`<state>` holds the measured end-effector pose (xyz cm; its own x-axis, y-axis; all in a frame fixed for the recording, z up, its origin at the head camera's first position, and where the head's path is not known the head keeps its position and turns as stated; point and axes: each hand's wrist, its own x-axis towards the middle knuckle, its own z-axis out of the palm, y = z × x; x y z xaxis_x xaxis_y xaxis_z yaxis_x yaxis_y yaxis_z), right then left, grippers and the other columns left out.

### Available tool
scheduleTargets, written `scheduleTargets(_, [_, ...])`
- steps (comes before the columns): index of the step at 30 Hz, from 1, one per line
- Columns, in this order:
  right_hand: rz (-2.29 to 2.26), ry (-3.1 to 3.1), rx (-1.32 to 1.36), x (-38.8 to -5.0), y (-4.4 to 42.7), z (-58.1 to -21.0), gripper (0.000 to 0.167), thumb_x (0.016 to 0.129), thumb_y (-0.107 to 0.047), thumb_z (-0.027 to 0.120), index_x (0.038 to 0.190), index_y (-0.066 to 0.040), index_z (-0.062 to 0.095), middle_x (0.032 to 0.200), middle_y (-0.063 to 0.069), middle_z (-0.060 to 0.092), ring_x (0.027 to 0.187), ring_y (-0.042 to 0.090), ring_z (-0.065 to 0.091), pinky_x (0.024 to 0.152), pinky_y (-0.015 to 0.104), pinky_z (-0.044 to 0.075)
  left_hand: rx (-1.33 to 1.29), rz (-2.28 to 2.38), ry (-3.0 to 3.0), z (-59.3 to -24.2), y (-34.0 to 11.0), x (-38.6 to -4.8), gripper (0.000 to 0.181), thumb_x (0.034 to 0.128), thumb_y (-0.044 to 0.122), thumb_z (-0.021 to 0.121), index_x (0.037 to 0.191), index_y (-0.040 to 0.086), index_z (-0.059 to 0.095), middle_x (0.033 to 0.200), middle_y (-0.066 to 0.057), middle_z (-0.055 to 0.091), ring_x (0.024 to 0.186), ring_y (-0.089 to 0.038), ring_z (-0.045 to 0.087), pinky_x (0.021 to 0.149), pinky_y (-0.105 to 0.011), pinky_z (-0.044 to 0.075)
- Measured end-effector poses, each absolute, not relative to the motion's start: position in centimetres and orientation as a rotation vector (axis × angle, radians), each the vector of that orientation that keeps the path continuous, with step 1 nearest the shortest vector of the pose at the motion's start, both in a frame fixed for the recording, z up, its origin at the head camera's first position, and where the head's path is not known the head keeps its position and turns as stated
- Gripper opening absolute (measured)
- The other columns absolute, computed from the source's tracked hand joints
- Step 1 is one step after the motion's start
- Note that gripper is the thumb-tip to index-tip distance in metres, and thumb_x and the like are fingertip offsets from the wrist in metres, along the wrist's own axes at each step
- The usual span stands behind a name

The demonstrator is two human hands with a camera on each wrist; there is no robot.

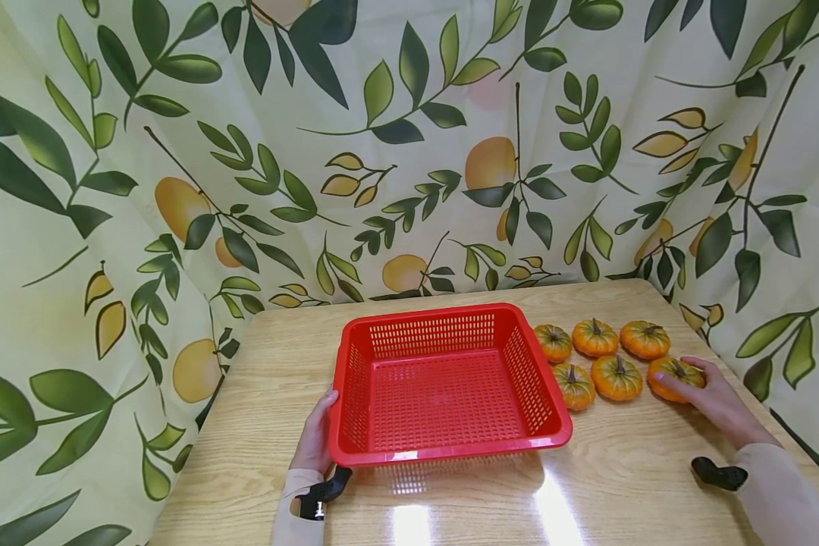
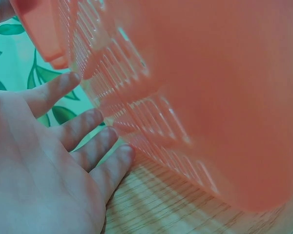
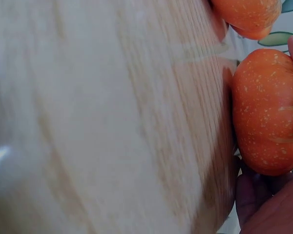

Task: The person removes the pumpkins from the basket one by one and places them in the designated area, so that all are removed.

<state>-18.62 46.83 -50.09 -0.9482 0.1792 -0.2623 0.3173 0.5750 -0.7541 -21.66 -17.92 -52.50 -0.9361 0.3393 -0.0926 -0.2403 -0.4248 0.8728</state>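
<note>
A red plastic basket (image 1: 444,398) with slotted walls is on the table, nothing inside it. At its left side, my left hand (image 1: 314,436) holds the rim with the thumb over it. In the left wrist view, the extended fingertips touch the outer slotted wall (image 2: 112,63). Far to the right, my right hand (image 1: 717,398) grips a small orange pumpkin (image 1: 670,370), thumb on one side and fingers on the other. The same pumpkin (image 3: 268,112) shows at the right edge of the right wrist view. It is the near right one of a two-row group.
Several other small pumpkins (image 1: 616,377) stand between the basket and my right hand, the leftmost close to the basket's right wall. Under everything is a light wooden table (image 1: 246,425). A leaf-patterned cloth (image 1: 409,174) hangs behind and along both sides.
</note>
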Motion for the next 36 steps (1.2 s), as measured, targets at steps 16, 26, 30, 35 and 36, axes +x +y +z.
scheduleTargets(16, [-1.313,2.629,0.432,-18.55,46.86,-49.89,0.107,0.099,-0.060,0.047,0.154,0.012,-0.010,0.153,0.048,-0.013,0.141,0.068,-0.001,0.109,0.081,0.011,0.190,2.403,1.431,-52.35,-17.98,-21.67,0.044,0.1053,0.041,0.040,0.148,0.032,0.034,0.130,0.006,0.060,0.115,-0.012,0.059,0.098,-0.031,0.052])
scheduleTargets(26, [-1.323,2.611,0.417,-18.42,46.97,-49.82,0.107,0.100,-0.059,0.048,0.153,0.012,-0.012,0.153,0.048,-0.012,0.140,0.067,0.001,0.109,0.081,0.012,0.107,2.407,1.454,-52.38,-17.89,-21.71,0.050,0.1039,0.041,0.043,0.151,0.030,0.033,0.130,0.003,0.061,0.112,-0.013,0.060,0.096,-0.031,0.053])
scheduleTargets(30, [-1.318,2.610,0.422,-18.31,46.98,-49.76,0.107,0.100,-0.059,0.048,0.153,0.012,-0.012,0.153,0.049,-0.011,0.139,0.066,0.004,0.109,0.080,0.012,0.092,2.402,1.461,-52.31,-17.84,-21.69,0.048,0.1038,0.042,0.043,0.149,0.030,0.036,0.130,0.002,0.061,0.113,-0.014,0.060,0.097,-0.032,0.053])
scheduleTargets(35, [-1.321,2.602,0.413,-18.22,47.02,-49.65,0.107,0.100,-0.059,0.048,0.154,0.011,-0.013,0.154,0.046,-0.016,0.142,0.066,-0.005,0.109,0.081,0.008,0.098,2.399,1.459,-52.40,-17.86,-21.71,0.047,0.1038,0.043,0.043,0.148,0.031,0.037,0.131,0.002,0.061,0.115,-0.015,0.060,0.098,-0.033,0.053])
scheduleTargets(36, [-1.323,2.601,0.409,-18.17,47.01,-49.60,0.107,0.100,-0.059,0.047,0.154,0.011,-0.014,0.154,0.045,-0.018,0.142,0.066,-0.006,0.109,0.081,0.007,0.104,2.399,1.457,-52.41,-17.87,-21.67,0.046,0.1040,0.043,0.043,0.148,0.032,0.037,0.130,0.003,0.061,0.114,-0.014,0.060,0.098,-0.032,0.053])
